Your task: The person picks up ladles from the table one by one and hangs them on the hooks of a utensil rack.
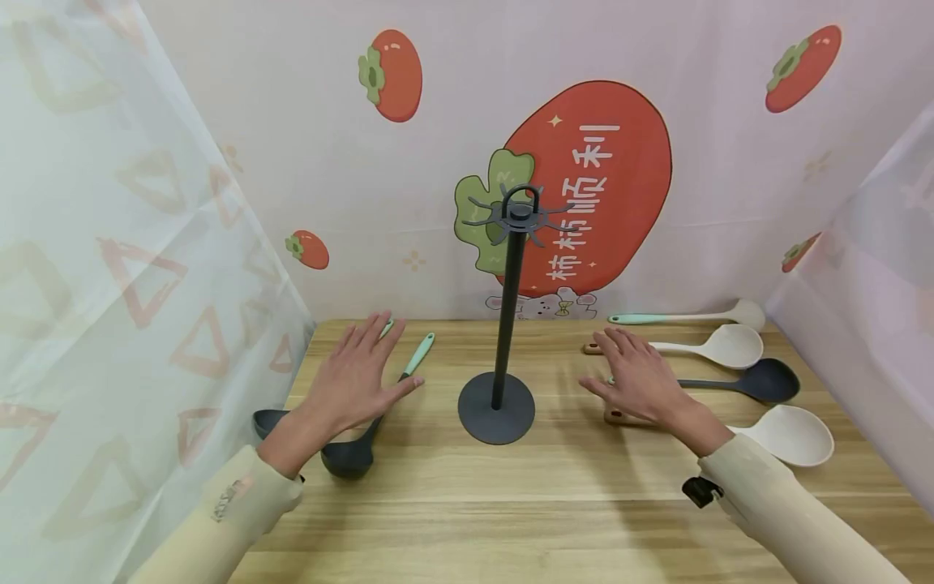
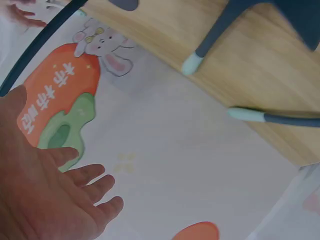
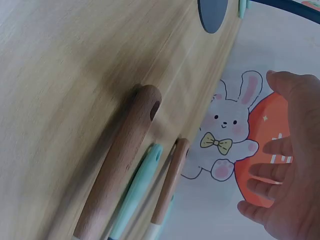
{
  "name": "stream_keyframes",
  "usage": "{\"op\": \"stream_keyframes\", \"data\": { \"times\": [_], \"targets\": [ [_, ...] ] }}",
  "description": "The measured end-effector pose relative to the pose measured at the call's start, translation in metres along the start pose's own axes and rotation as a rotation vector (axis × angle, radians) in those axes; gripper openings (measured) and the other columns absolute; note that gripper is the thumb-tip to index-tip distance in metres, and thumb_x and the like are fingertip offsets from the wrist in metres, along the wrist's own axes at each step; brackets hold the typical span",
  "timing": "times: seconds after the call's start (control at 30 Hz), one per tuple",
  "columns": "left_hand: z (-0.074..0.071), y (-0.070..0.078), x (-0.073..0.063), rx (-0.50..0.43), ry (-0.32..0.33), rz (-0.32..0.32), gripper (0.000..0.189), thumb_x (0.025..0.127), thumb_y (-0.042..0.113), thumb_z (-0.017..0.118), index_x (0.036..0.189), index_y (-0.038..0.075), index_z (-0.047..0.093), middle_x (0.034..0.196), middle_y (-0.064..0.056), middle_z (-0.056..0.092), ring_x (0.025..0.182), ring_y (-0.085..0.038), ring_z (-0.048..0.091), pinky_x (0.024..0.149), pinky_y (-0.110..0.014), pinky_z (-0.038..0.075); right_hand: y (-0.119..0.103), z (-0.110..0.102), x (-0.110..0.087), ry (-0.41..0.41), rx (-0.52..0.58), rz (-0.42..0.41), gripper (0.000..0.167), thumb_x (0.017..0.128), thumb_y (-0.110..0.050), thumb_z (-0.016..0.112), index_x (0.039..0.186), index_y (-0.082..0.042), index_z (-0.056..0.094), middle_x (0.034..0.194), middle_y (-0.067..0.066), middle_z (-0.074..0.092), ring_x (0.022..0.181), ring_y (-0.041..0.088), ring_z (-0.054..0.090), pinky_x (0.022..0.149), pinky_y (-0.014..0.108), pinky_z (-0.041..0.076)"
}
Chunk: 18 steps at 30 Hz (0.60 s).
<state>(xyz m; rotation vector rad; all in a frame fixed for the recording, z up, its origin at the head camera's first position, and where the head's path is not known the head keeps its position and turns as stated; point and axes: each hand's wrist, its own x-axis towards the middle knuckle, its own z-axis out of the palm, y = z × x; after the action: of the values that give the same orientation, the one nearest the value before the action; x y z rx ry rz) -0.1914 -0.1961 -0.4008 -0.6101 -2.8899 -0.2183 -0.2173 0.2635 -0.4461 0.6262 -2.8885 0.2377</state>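
Note:
My left hand [image 1: 355,377] hovers with spread fingers over the left side of the table, holding nothing. Beneath and beside it lie a dark ladle [image 1: 349,457] with a mint handle tip and a second dark utensil [image 1: 268,420], partly hidden by the hand and wrist. On the other side my right hand [image 1: 642,377] is held out, also empty, above the handles of several utensils. These are a white utensil with a mint handle [image 1: 746,315], a white ladle [image 1: 732,347], a dark spoon [image 1: 769,381] and a large white spoon [image 1: 795,436] with a wooden handle [image 3: 120,160].
Between the hands stands a black utensil rack [image 1: 505,316] with hooks at its top and a round base [image 1: 477,414]. The wooden table [image 1: 467,519] is bordered at the back and sides by a printed cloth [image 1: 241,81].

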Motion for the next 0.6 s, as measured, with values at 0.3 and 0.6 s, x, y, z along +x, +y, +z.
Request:
{"op": "stream_keyframes", "data": {
  "times": [0.3,0.6],
  "targets": [
    [-0.040,0.014,0.006,0.008,0.223,0.148,0.091,0.097,0.055,0.067,0.164,0.004,0.034,0.167,-0.019,0.037,0.156,-0.036,0.034,0.128,-0.057,0.025,0.003,-0.007,-0.009,-0.021,-0.008,-0.010,0.077,0.096,-0.051,0.074,0.153,-0.003,0.052,0.149,0.026,0.056,0.136,0.048,0.053,0.106,0.071,0.046],
    [-0.084,0.029,0.019,-0.022,0.443,0.289,0.096,0.102,0.078,0.029,0.163,0.004,0.038,0.165,-0.018,0.043,0.153,-0.037,0.040,0.127,-0.057,0.029,0.008,-0.015,-0.019,-0.060,-0.018,-0.045,0.074,0.095,-0.046,0.076,0.152,-0.004,0.054,0.145,0.025,0.060,0.137,0.049,0.054,0.109,0.070,0.045]
  ]
}}
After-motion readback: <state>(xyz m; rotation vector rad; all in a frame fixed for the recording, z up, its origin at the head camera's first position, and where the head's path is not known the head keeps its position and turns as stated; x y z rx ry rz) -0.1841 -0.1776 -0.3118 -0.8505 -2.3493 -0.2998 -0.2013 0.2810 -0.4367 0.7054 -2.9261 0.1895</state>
